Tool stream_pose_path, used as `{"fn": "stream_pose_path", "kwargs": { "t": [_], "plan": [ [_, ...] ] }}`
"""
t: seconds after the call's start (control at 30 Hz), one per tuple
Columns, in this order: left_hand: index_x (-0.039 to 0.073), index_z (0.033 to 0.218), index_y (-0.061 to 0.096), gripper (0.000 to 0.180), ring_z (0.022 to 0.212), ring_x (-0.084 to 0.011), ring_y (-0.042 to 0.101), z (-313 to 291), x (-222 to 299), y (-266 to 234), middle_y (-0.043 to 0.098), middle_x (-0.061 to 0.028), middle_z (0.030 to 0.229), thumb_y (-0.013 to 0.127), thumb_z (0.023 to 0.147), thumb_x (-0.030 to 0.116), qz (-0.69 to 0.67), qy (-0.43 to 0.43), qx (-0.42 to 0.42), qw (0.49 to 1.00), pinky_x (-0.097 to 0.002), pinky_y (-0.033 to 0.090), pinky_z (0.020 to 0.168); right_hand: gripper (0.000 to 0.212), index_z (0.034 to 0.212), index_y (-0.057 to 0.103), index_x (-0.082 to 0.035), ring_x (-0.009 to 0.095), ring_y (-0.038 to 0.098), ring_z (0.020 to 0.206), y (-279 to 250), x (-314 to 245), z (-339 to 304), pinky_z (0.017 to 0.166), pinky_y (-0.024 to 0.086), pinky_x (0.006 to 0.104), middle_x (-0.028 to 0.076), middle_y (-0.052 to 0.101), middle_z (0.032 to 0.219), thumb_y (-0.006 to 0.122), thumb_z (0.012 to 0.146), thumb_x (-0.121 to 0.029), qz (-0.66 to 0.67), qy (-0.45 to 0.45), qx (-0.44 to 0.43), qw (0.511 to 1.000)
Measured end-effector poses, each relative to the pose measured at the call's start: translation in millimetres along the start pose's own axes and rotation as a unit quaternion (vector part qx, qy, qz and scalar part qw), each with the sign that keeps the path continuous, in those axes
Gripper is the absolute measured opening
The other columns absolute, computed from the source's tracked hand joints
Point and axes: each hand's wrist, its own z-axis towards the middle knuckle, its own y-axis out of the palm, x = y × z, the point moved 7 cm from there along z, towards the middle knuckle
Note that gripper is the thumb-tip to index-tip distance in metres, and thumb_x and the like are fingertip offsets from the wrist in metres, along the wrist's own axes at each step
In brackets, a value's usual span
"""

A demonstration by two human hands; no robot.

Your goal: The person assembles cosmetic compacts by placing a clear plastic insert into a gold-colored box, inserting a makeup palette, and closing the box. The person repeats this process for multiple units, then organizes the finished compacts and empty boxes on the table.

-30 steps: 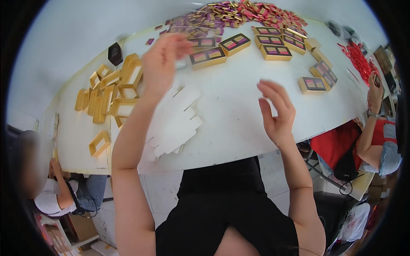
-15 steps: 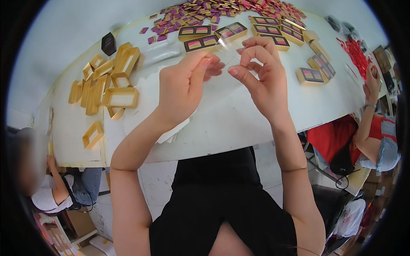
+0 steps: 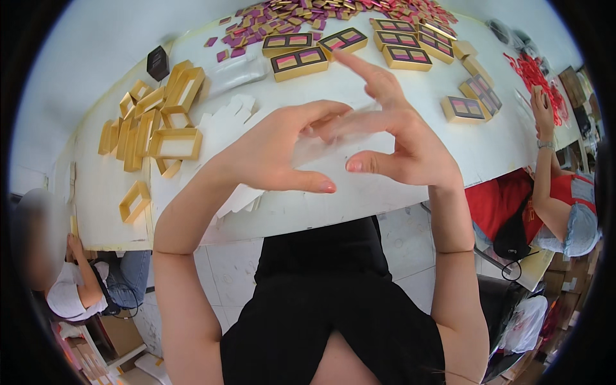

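A clear plastic film [image 3: 314,149] is bunched between my hands above the table. My left hand [image 3: 273,151] holds it against the fingers and palm, its thumb stretched out below. My right hand [image 3: 410,138] faces it with index finger pointing up and away and thumb apart; its other fingers, smeared by motion, reach across the film toward my left fingers. Beyond my hands stand gold-sided boxes [image 3: 299,63] with dark tops and two windows showing pink and gold pieces. White card pieces [image 3: 234,115] lie partly under my left forearm.
Empty gold box frames [image 3: 176,144] pile up at left, near a black box [image 3: 158,63]. A flat stack of clear plastic [image 3: 237,72] lies behind. Small purple, gold and red pieces [image 3: 289,19] heap at the far edge. Co-workers sit at both sides; red ribbons [image 3: 532,74] lie right.
Both hands have come nearer and lower. My right fingers have gone from a pinch to spread. The film, stretched thin between the fingertips before, now lies crumpled between the hands.
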Motion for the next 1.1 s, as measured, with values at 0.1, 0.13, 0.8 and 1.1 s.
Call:
{"fn": "stream_pose_path", "kwargs": {
  "t": [0.1,0.13,0.8,1.1],
  "plan": [
    [-0.002,0.123,0.054,0.073,0.097,-0.0217,0.06,2.9,-11.9,2.8,0.06,-0.0131,0.109,0.084,0.063,0.028,0.01,-0.107,-0.02,0.994,-0.0366,0.049,0.088,0.018,0.092,0.073,-0.012,0.037,0.034,0.132,0.6,0.0,2.2,0.104,0.033,0.0502,0.019,0.037,0.146,0.078,0.075,-0.015,-0.029,0.015,0.015,0.999],
    [-0.002,0.123,0.054,0.077,0.096,-0.0217,0.061,4.4,-15.9,3.4,0.061,-0.013,0.11,0.085,0.062,0.033,-0.024,-0.122,-0.043,0.991,-0.0363,0.049,0.087,0.016,0.091,0.073,-0.013,0.037,0.035,0.132,-0.3,1.8,2.5,0.104,0.034,0.051,0.019,0.038,0.145,0.077,0.075,-0.015,-0.008,0.033,0.018,0.999],
    [0.0,0.091,0.058,0.074,0.076,-0.0213,0.068,5.1,-50.5,-10.6,0.067,-0.0078,0.077,0.091,0.05,0.053,-0.385,-0.058,0.036,0.92,-0.033,0.056,0.066,0.058,0.128,0.057,-0.002,0.035,0.029,0.141,-11.6,9.5,0.4,0.106,0.036,0.0533,0.023,0.033,0.147,0.076,0.081,-0.029,0.273,-0.016,0.179,0.945],
    [-0.002,0.126,0.046,0.102,0.106,-0.0162,0.054,22.1,-22.9,23.1,0.055,-0.0096,0.112,0.062,0.067,0.079,-0.339,0.048,0.104,0.934,-0.0294,0.05,0.081,0.071,0.129,0.045,0.008,0.035,0.048,0.113,13.7,-3.7,-11.4,0.106,0.033,0.0522,0.024,0.046,0.126,0.071,0.08,-0.036,-0.005,-0.189,0.329,0.925]
  ]
}}
